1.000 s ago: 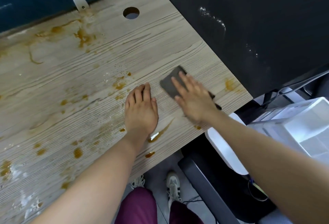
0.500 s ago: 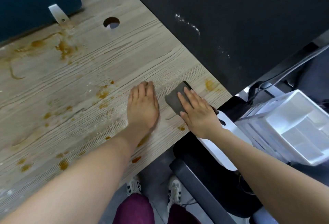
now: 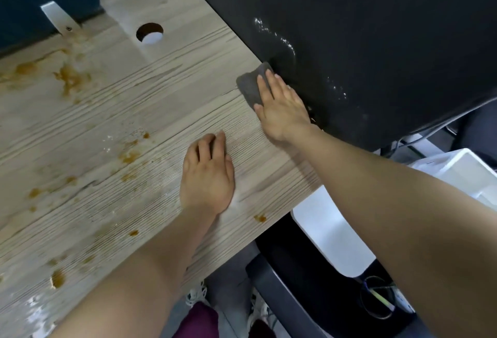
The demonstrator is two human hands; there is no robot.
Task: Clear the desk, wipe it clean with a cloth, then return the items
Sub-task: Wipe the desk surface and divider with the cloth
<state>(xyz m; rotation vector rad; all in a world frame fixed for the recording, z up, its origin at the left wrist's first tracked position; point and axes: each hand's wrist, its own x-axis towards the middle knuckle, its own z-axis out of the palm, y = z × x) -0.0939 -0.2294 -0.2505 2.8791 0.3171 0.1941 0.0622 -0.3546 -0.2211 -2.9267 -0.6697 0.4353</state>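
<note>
Grey and soft, the cloth (image 3: pixel 251 87) lies flat under the right hand (image 3: pixel 279 107). The fingers are straight and press down on it; they do not curl round it. The cloth sits at the far right edge of the desk (image 3: pixel 166 101), right up against the black panel (image 3: pixel 363 42) that stands along that side.

The left hand (image 3: pixel 208 176) lies flat on the wood nearer the person, fingers mostly straight, holding nothing. It looks like it is just leaning there for balance.

The wood around the two hands looks mostly clean. Further left there are lots of brown sticky spots (image 3: pixel 71 79), and one small brown drop (image 3: pixel 260 218) sits near the front edge. So the wiping looks only partly done.

What could go wrong? The hand only presses on the cloth, so a fast push could make the cloth slip out or bunch up against the panel. A dirty cloth could also smear the brown mess over the clean part. The leaning hand might slide on a wet patch. Below the desk edge sit a white box (image 3: pixel 462 168) and a white bin (image 3: pixel 330 232), and drips pushed off the edge could fall on them.
</note>
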